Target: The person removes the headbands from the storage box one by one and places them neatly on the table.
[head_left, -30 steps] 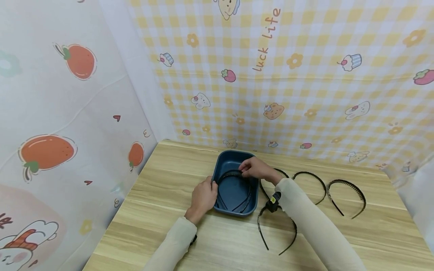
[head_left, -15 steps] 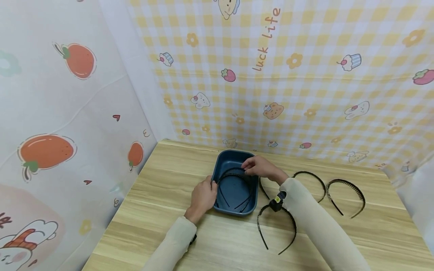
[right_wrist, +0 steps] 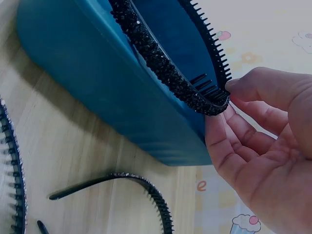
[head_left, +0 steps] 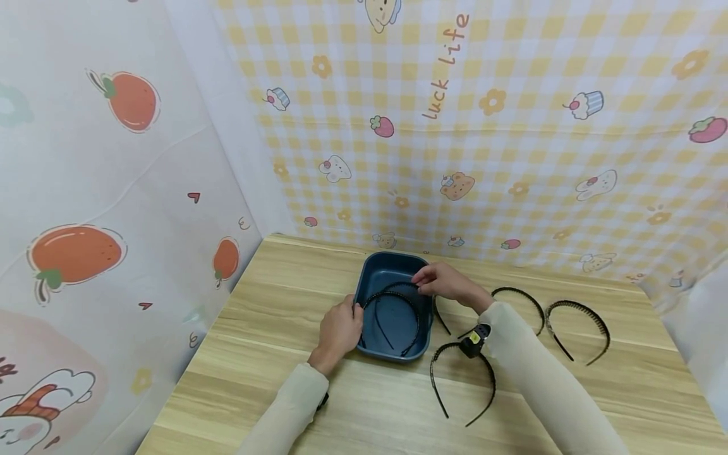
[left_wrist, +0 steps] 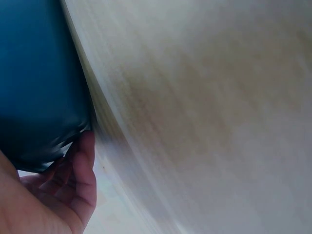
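Headband (right_wrist: 161,68), black, crusted with sparkly grains outside and comb-toothed inside, is pinched by the right hand (right_wrist: 263,131) at the mouth of the blue bin (right_wrist: 107,92); the left hand (head_left: 340,325) grips the bin's side. Other headbands (head_left: 598,315) lie on pale wood-grain tabletop (head_left: 250,379) before yellow-checked cloth (head_left: 512,148).

Head view: light is falling bright and even, tabletop (head_left: 370,407) paling at lower centre. Left wrist: tabletop is blurring hazily. Right wrist: blue bin (right_wrist: 97,85) is casting soft shadow, glittery headband (right_wrist: 158,62) is glinting.
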`<act>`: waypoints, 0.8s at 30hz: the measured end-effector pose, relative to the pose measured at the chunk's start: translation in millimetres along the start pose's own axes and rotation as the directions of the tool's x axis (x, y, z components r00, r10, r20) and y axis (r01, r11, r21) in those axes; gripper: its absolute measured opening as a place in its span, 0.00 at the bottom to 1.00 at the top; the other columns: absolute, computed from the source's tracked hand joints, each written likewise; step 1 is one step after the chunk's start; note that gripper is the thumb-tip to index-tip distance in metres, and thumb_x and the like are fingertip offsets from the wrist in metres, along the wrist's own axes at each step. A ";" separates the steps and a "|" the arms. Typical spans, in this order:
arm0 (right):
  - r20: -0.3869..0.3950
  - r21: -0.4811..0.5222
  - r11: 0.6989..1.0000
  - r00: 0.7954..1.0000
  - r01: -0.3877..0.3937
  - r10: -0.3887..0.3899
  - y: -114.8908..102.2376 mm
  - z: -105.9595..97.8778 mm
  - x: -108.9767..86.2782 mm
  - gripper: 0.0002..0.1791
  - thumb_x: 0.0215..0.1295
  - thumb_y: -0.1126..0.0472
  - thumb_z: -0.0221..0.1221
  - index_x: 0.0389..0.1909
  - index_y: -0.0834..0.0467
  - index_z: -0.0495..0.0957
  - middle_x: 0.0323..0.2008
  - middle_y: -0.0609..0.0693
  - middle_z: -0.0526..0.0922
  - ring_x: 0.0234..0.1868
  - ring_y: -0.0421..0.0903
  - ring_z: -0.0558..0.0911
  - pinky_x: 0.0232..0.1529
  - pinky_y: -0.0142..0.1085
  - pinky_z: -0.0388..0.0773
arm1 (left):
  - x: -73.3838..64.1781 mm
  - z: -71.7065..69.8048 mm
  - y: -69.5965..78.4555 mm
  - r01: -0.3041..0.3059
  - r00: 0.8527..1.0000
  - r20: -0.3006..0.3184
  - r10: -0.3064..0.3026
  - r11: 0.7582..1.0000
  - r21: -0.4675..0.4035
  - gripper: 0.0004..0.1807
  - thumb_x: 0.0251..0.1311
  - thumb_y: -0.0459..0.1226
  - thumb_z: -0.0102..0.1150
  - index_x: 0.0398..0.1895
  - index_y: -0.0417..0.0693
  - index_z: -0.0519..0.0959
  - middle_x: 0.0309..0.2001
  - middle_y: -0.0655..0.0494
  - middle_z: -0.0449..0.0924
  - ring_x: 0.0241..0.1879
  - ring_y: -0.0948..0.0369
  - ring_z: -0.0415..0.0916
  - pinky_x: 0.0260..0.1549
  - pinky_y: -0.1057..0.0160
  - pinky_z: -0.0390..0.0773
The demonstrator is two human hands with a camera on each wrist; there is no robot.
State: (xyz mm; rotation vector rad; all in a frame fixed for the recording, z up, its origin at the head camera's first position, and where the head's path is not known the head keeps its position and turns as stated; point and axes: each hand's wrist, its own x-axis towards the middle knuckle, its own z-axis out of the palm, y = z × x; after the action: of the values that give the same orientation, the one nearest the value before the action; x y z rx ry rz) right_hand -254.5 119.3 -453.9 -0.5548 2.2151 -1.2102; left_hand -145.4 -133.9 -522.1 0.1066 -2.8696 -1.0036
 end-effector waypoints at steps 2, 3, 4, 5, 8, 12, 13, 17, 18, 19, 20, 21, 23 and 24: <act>0.001 0.011 1.000 1.000 -0.007 0.007 1.9 -1.7 -2.6 0.16 0.67 0.69 0.57 0.54 0.68 0.78 0.48 0.64 0.80 0.44 0.46 0.81 0.49 0.47 0.79 | -0.1 0.1 0.1 0.001 1.000 -0.003 -0.001 1.000 0.002 0.18 0.74 0.40 0.44 0.58 0.41 0.77 0.21 0.59 0.75 0.17 0.64 0.70 0.18 0.62 0.69; 0.004 0.018 1.000 1.000 -0.004 0.003 2.3 -2.8 -4.3 0.16 0.67 0.69 0.57 0.54 0.68 0.78 0.49 0.65 0.80 0.44 0.47 0.81 0.50 0.48 0.79 | -0.1 0.2 0.0 0.002 1.000 -0.004 -0.002 1.000 0.003 0.18 0.74 0.40 0.44 0.58 0.41 0.77 0.21 0.59 0.75 0.18 0.63 0.70 0.18 0.62 0.69; 0.006 0.027 1.000 1.000 -0.002 0.002 2.5 -3.8 -5.9 0.16 0.67 0.69 0.56 0.54 0.69 0.78 0.49 0.66 0.79 0.44 0.47 0.81 0.50 0.48 0.79 | -0.1 0.3 0.0 0.002 1.000 -0.007 -0.002 1.000 0.005 0.18 0.74 0.40 0.44 0.58 0.41 0.77 0.21 0.59 0.75 0.18 0.63 0.70 0.18 0.62 0.69; 0.007 0.033 0.999 1.000 0.001 -0.001 2.7 -4.7 -7.3 0.16 0.67 0.69 0.56 0.55 0.69 0.77 0.49 0.68 0.79 0.45 0.47 0.81 0.51 0.47 0.79 | 0.0 0.3 0.0 0.002 1.000 -0.009 -0.002 1.000 0.005 0.18 0.74 0.40 0.44 0.58 0.41 0.77 0.21 0.59 0.75 0.18 0.63 0.70 0.18 0.62 0.69; 0.009 0.041 0.999 1.000 0.013 -0.014 4.2 -7.8 -11.2 0.16 0.68 0.70 0.55 0.55 0.70 0.77 0.48 0.68 0.79 0.45 0.47 0.82 0.50 0.44 0.80 | 0.3 0.5 0.2 0.001 1.000 -0.013 -0.001 1.000 0.007 0.18 0.74 0.40 0.45 0.58 0.41 0.77 0.22 0.58 0.75 0.18 0.62 0.70 0.18 0.61 0.69; 0.000 0.047 0.999 1.000 0.004 -0.004 8.0 -11.4 -15.9 0.16 0.67 0.70 0.55 0.54 0.69 0.78 0.45 0.64 0.81 0.43 0.46 0.82 0.49 0.41 0.80 | 0.7 0.7 0.3 0.000 1.000 -0.007 0.000 1.000 0.006 0.19 0.74 0.40 0.44 0.59 0.41 0.77 0.21 0.59 0.75 0.18 0.63 0.70 0.19 0.62 0.69; -0.004 0.050 0.999 1.000 -0.001 0.001 9.0 -12.1 -17.4 0.16 0.67 0.70 0.55 0.54 0.69 0.78 0.44 0.63 0.81 0.43 0.46 0.82 0.49 0.41 0.80 | 0.7 0.7 0.2 -0.001 1.000 -0.005 0.001 1.000 0.005 0.19 0.74 0.40 0.44 0.59 0.41 0.77 0.21 0.59 0.75 0.18 0.63 0.70 0.18 0.62 0.69; -0.004 0.050 0.999 1.000 0.005 -0.005 14.1 -14.7 -22.5 0.16 0.67 0.71 0.54 0.55 0.69 0.77 0.45 0.64 0.81 0.46 0.50 0.82 0.49 0.41 0.80 | 0.7 0.4 -0.1 -0.004 1.000 -0.001 0.004 1.000 -0.001 0.19 0.74 0.39 0.44 0.59 0.40 0.77 0.20 0.60 0.75 0.17 0.64 0.70 0.17 0.62 0.69; -0.003 0.052 0.999 1.000 0.008 -0.008 15.5 -15.3 -23.7 0.17 0.67 0.71 0.54 0.55 0.69 0.77 0.46 0.64 0.80 0.47 0.52 0.82 0.49 0.42 0.80 | 0.7 0.3 -0.2 -0.004 1.000 -0.002 0.004 1.000 -0.002 0.19 0.74 0.39 0.44 0.59 0.40 0.77 0.20 0.60 0.75 0.16 0.64 0.70 0.17 0.62 0.69; -0.001 0.054 0.999 1.000 0.009 -0.009 16.9 -15.8 -24.7 0.17 0.67 0.71 0.54 0.56 0.70 0.77 0.46 0.65 0.80 0.48 0.54 0.82 0.50 0.42 0.80 | 0.7 0.2 -0.3 -0.004 1.000 -0.002 0.004 1.000 -0.004 0.19 0.74 0.39 0.44 0.59 0.40 0.77 0.20 0.60 0.74 0.16 0.64 0.69 0.16 0.62 0.68; -0.001 0.052 0.999 1.000 0.010 -0.010 18.3 -16.3 -25.7 0.17 0.67 0.71 0.53 0.56 0.70 0.76 0.47 0.65 0.80 0.49 0.56 0.81 0.50 0.42 0.80 | 0.7 0.1 -0.4 -0.003 1.000 -0.003 0.003 1.000 -0.005 0.19 0.74 0.39 0.44 0.59 0.40 0.77 0.20 0.60 0.74 0.16 0.64 0.69 0.16 0.62 0.68; -0.002 0.052 0.999 1.000 0.009 -0.009 19.6 -16.7 -26.7 0.17 0.67 0.71 0.53 0.56 0.70 0.76 0.47 0.66 0.80 0.49 0.57 0.81 0.50 0.41 0.80 | 0.7 0.0 -0.4 -0.002 1.000 -0.003 0.002 1.000 -0.007 0.19 0.74 0.39 0.44 0.59 0.40 0.77 0.20 0.60 0.74 0.16 0.64 0.69 0.16 0.62 0.68; 0.000 0.054 0.998 1.000 0.008 -0.008 22.0 -17.3 -28.6 0.18 0.68 0.71 0.53 0.57 0.71 0.75 0.47 0.67 0.80 0.50 0.58 0.81 0.50 0.41 0.80 | 0.6 -0.1 -0.5 -0.001 1.000 -0.001 0.001 1.000 -0.008 0.19 0.74 0.39 0.44 0.59 0.40 0.76 0.20 0.60 0.74 0.15 0.65 0.69 0.15 0.62 0.68; -0.002 0.055 0.998 1.000 0.004 -0.004 23.1 -17.5 -29.4 0.18 0.68 0.71 0.53 0.57 0.71 0.75 0.47 0.67 0.80 0.50 0.58 0.82 0.50 0.41 0.80 | 0.5 -0.1 -0.5 0.000 1.000 0.000 0.000 1.000 -0.010 0.19 0.74 0.39 0.44 0.59 0.40 0.76 0.20 0.60 0.74 0.15 0.65 0.69 0.15 0.62 0.68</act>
State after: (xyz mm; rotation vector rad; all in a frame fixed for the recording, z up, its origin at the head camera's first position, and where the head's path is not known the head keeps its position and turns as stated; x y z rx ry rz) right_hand -245.4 159.3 -458.0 -0.5365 2.1767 -1.2699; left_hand -145.9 -134.4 -522.3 0.1064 -2.8645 -1.0181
